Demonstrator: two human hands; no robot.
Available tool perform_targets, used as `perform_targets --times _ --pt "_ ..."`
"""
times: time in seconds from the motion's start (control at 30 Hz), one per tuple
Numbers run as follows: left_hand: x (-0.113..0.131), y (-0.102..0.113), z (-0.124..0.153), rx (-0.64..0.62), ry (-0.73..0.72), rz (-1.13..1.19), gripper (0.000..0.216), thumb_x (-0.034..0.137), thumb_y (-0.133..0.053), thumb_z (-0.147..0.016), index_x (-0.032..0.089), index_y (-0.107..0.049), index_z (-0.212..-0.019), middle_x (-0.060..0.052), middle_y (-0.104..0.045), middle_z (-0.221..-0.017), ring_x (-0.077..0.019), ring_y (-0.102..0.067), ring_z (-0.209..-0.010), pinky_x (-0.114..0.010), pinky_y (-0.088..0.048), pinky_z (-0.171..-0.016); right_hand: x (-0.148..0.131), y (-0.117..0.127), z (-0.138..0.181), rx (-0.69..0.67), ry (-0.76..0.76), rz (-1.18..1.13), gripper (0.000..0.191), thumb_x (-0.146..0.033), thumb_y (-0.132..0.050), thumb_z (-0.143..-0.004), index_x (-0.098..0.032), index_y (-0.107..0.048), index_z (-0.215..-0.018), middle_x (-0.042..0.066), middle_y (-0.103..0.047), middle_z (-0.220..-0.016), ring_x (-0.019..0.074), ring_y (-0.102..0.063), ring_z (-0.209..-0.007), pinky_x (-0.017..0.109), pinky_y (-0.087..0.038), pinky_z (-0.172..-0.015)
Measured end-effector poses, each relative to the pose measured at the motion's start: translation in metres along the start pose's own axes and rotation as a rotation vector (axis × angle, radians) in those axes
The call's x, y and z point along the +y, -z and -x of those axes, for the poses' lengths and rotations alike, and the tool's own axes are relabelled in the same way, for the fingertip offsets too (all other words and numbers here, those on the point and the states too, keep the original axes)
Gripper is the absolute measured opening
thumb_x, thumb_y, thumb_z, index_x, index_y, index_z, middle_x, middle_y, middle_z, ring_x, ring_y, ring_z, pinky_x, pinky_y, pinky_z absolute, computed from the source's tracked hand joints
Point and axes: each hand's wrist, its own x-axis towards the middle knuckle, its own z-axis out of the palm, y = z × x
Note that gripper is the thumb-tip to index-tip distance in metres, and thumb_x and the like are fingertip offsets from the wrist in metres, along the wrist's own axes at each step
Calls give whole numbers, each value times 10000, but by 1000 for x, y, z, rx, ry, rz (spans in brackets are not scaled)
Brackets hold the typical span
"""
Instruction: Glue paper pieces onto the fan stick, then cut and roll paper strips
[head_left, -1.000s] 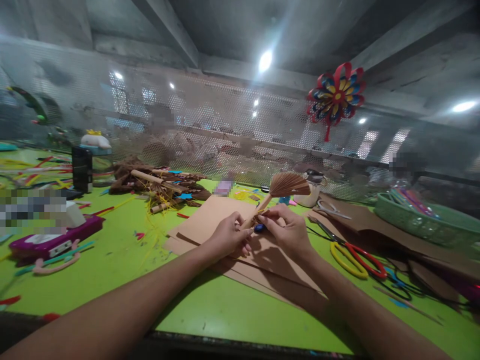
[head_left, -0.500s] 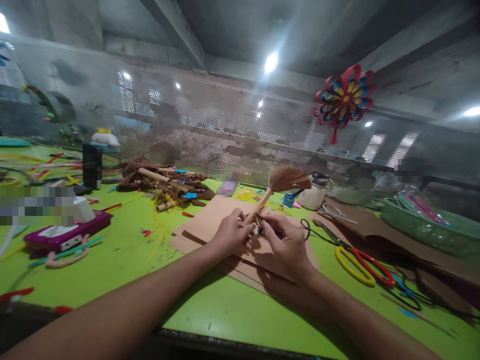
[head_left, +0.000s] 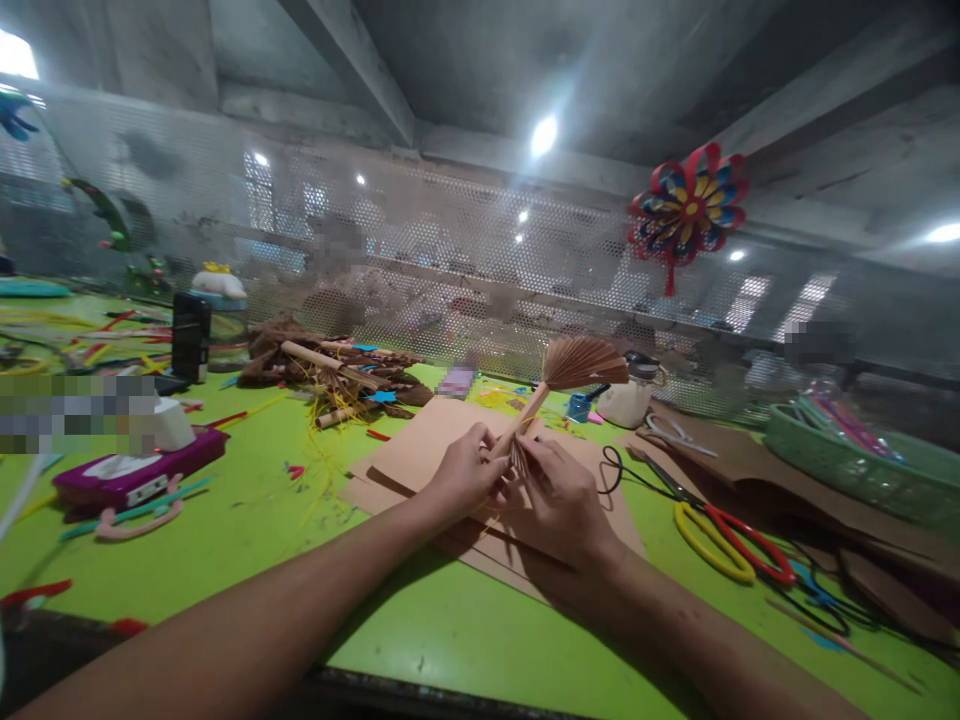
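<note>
Over the cluttered lime-green surface [head_left: 225, 520], both hands are working a small brown pleated paper fan on a wooden stick [head_left: 571, 366], the left hand [head_left: 465, 472] pinching the stick, the right hand [head_left: 559, 497] pressing the folds (yellow-and-red scissors [head_left: 724, 540] lying beside).

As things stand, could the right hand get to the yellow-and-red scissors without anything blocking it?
Probably yes. The scissors lie flat on the green table to the right of the right hand, with only bare card between them. But that hand is pinching the pleated paper fan with the left hand.
</note>
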Motion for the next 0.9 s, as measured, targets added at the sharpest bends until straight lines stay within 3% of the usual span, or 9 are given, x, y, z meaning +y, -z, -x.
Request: perform_targets --times 0.33,0.5,0.67,0.9 --pt "3 -5 1 -42 -7 83 191 166 -533 -775 205 -346 -756 14 -610 -501 -157 -593 -399 -240 -464 -385 10 -7 7 -13 71 244 382 -232 -557 -777 -99 -561 -1135 99 -589 -797 204 -548 -725 320 -471 -651" --pt "-1 -5 0 -12 -18 100 195 183 -534 -770 208 -341 -759 37 -581 -467 -164 -581 -377 -263 -480 -373 8 -10 6 -19 118 302 451 -327 -567 -772 -64 -561 -1139 117 -605 -774 233 -562 -756 335 -475 -652" --pt "-4 -4 -1 -16 -15 97 223 230 -562 -763 211 -340 -765 37 -590 -499 -172 -597 -404 -282 -497 -390 5 -11 4 -56 87 338 424 -201 -518 -771 -43 -551 -1163 122 -617 -774 226 -574 -734 322 -472 -627" --pt "2 -4 2 37 -48 29 177 187 -549 -755 202 -373 -756 36 -586 -548 -158 -611 -472 -261 -499 -444 -3 -8 2 -69 32 313 361 -188 -420 -864 -29 -549 -1162 127 -644 -785 209 -599 -694 312 -487 -613"
